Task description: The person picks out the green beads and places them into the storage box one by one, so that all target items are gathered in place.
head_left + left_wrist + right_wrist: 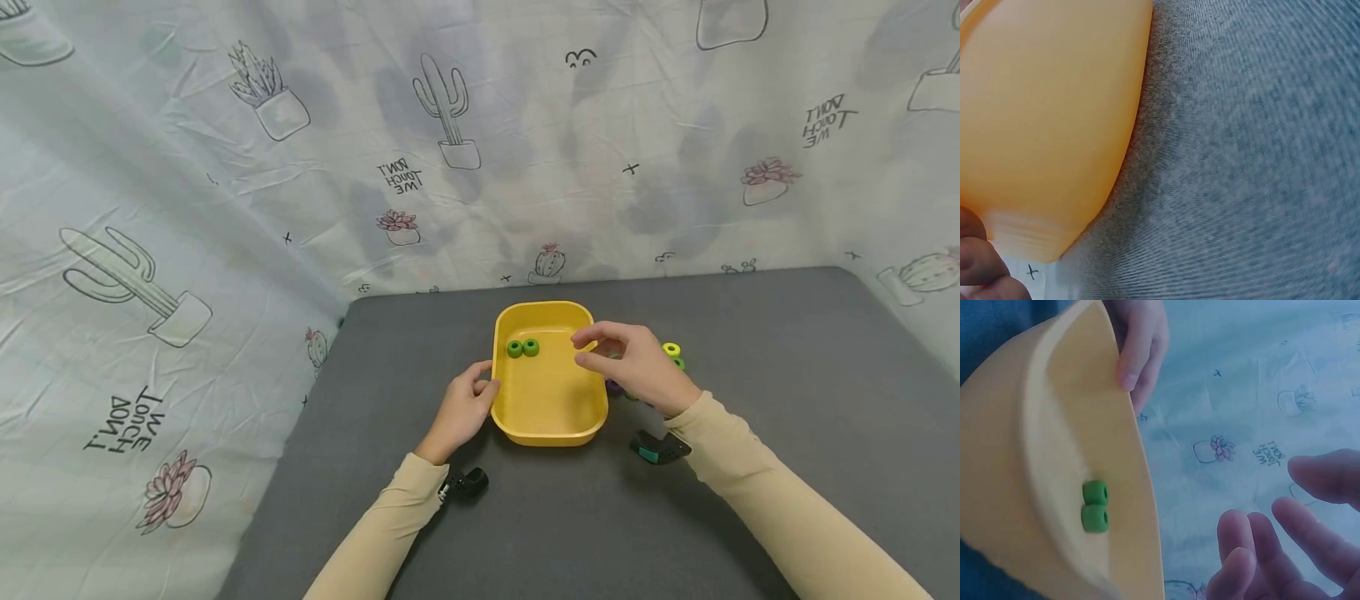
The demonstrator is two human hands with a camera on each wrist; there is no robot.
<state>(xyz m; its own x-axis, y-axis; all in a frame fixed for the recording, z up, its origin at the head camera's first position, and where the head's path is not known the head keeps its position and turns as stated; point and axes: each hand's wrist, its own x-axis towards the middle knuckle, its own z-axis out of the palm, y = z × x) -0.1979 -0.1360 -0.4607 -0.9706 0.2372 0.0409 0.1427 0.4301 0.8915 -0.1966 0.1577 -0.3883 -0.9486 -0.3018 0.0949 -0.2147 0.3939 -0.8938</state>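
A yellow plastic container [549, 425] lies on the dark grey table, with two green beads [1095, 517] side by side inside it. My left hand [463, 408] rests against the outside of its left wall, thumb and fingertips touching near the rim. Over the container's right edge hovers my right hand [637, 362], its thumb and fingers bent and apart, with nothing between them in the right wrist view. Partly hidden behind that hand are several loose beads: a yellow-green bead [671, 349], a purple bead [613, 387] and some green ones.
A white curtain [517, 108] printed with cacti hangs behind the table [420, 333] and along its left side. Each wrist wears a black band; the right one [660, 447] has a teal patch.
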